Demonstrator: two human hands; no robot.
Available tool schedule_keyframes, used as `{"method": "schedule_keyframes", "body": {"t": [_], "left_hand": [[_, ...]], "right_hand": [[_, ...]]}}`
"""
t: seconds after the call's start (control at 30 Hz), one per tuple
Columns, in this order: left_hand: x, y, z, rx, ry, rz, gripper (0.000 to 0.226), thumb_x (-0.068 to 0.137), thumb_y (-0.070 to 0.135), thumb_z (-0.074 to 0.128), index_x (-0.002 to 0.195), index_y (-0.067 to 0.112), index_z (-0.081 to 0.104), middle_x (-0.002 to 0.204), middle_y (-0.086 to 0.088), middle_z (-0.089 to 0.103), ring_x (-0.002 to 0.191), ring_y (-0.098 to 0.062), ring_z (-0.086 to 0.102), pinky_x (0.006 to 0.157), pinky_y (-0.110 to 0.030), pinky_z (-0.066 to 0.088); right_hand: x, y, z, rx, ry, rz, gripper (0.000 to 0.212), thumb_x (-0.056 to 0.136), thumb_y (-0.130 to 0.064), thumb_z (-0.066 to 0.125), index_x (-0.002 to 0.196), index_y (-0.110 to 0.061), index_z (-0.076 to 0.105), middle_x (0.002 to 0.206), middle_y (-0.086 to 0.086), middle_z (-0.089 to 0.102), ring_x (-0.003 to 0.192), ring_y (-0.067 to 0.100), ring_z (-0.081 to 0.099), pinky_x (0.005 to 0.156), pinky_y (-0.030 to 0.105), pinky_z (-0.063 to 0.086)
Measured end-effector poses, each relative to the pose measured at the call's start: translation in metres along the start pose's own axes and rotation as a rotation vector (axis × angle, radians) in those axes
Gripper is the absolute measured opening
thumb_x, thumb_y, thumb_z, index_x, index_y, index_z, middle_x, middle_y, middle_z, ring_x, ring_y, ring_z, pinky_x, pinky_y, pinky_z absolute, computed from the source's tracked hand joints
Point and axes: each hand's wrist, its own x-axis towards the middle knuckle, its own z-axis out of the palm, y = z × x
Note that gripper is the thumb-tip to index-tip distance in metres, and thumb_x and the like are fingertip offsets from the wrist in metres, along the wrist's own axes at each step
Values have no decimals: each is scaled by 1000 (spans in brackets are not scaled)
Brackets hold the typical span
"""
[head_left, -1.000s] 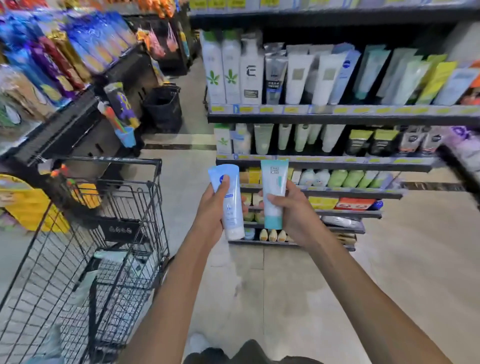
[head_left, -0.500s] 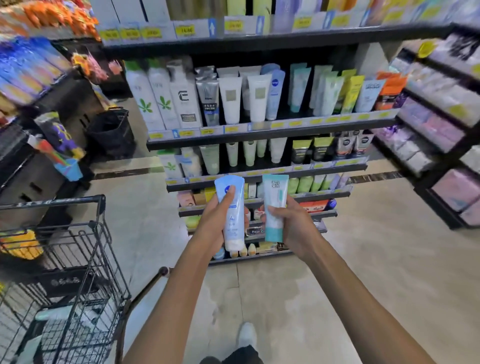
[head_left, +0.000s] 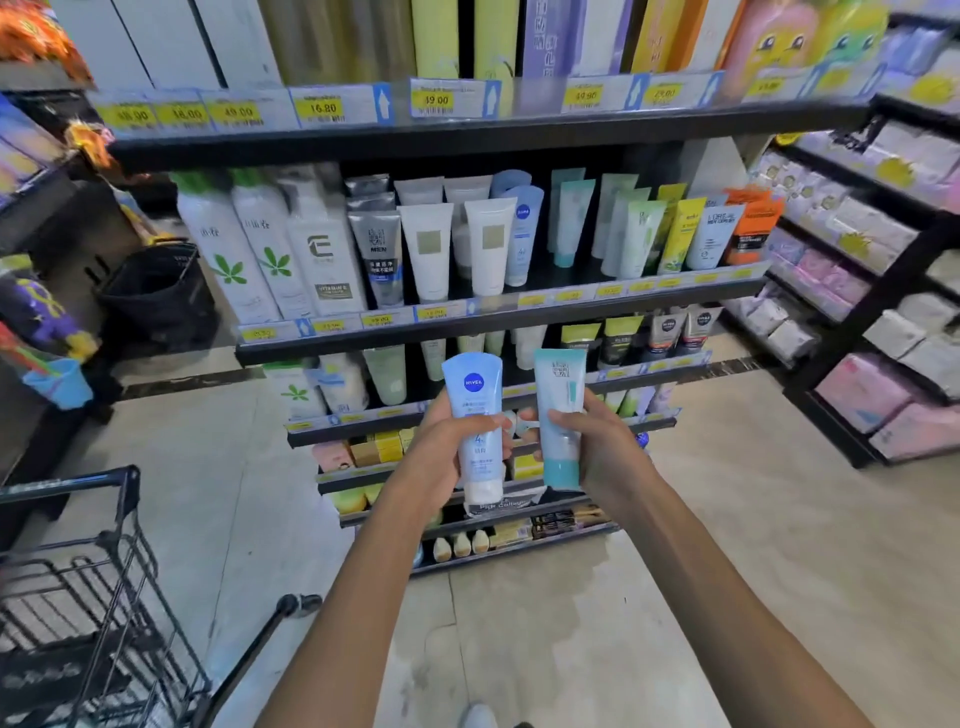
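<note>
My left hand (head_left: 447, 457) grips a light blue Nivea tube (head_left: 475, 410) with a white cap at the bottom, held upright in front of me. Beside it, my right hand (head_left: 597, 447) grips a teal and white tube (head_left: 558, 410) with a teal cap at the bottom, also upright. The two tubes stand side by side, a small gap between them, in front of the lower shelves of a black shelf rack (head_left: 493, 317). Fingers of both hands wrap round the tubes' middles.
The rack holds rows of cosmetic tubes and bottles with yellow price tags (head_left: 322, 108). A black wire shopping cart (head_left: 78, 597) stands at lower left. A dark basket (head_left: 156, 291) sits on the floor left of the rack. Another rack (head_left: 872, 291) with pink packs runs along the right.
The view has swung right and up toward the rack, and the cart has slid to the lower left. Both hands still hold the two tubes, now a little closer to the shelves.
</note>
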Motion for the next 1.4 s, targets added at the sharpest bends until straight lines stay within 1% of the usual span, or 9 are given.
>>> {"method": "schedule_keyframes", "body": {"t": [0.07, 0.27, 0.43, 0.6, 0.7, 0.83, 1.0, 1.17, 1.4], "left_hand": [[13, 3, 3, 2, 1, -8, 58, 75, -1, 79, 128, 11, 58, 101, -19, 71, 78, -29, 70, 72, -42, 60], [51, 5, 15, 36, -9, -4, 39, 89, -2, 70, 125, 9, 59, 102, -21, 74, 83, -33, 71, 84, -51, 59], [78, 6, 36, 72, 18, 16, 36, 91, 2, 70, 125, 7, 59, 104, -19, 76, 85, -32, 74, 75, -43, 61], [104, 9, 64, 60, 98, 76, 35, 90, 5, 74, 123, 11, 63, 111, -17, 75, 99, -35, 74, 85, -48, 61], [121, 14, 85, 23, 175, 119, 32, 88, 2, 74, 118, 11, 66, 109, -16, 76, 96, -33, 74, 85, -46, 62], [146, 22, 105, 77, 295, 218, 29, 85, 5, 78, 112, 14, 71, 109, -15, 76, 106, -39, 71, 93, -55, 58], [178, 41, 129, 101, 395, 371, 48, 88, 0, 75, 129, 18, 57, 113, -3, 75, 102, -22, 72, 91, -42, 58], [201, 60, 142, 159, 496, 434, 47, 85, 11, 80, 122, 27, 56, 116, -6, 72, 105, -27, 71, 94, -49, 59], [226, 84, 156, 348, 591, 515, 61, 79, 10, 85, 124, 20, 44, 107, 3, 64, 96, -10, 67, 78, -25, 60]], "right_hand": [[9, -4, -4, 25, 11, -12, 45, 96, -6, 62, 139, -14, 56, 109, 21, 71, 80, 28, 68, 66, 35, 59], [39, -21, -25, 53, 56, -37, 42, 95, -8, 63, 136, -12, 58, 99, 18, 71, 72, 25, 66, 67, 34, 57], [67, -38, -50, 38, 39, -50, 44, 91, -8, 69, 134, -10, 59, 98, 17, 71, 71, 27, 64, 61, 34, 56], [93, -60, -79, 27, -23, -39, 36, 95, -7, 64, 131, -11, 60, 96, 16, 71, 70, 25, 64, 64, 37, 55], [107, -76, -95, 4, -51, -30, 36, 96, -6, 63, 132, -5, 58, 94, 16, 72, 68, 24, 65, 64, 36, 56], [122, -92, -116, -3, -119, -14, 34, 97, -5, 61, 131, -6, 59, 97, 19, 71, 68, 26, 65, 64, 36, 56], [136, -104, -140, -21, -199, 18, 35, 98, -5, 60, 133, -9, 58, 97, 17, 72, 71, 27, 65, 68, 37, 55], [144, -103, -154, -2, -219, 56, 37, 97, -4, 60, 133, -8, 57, 96, 16, 71, 75, 27, 64, 70, 39, 53], [149, -104, -158, 12, -217, 64, 40, 96, -4, 61, 135, -9, 58, 98, 17, 71, 76, 26, 64, 71, 39, 54]]}}
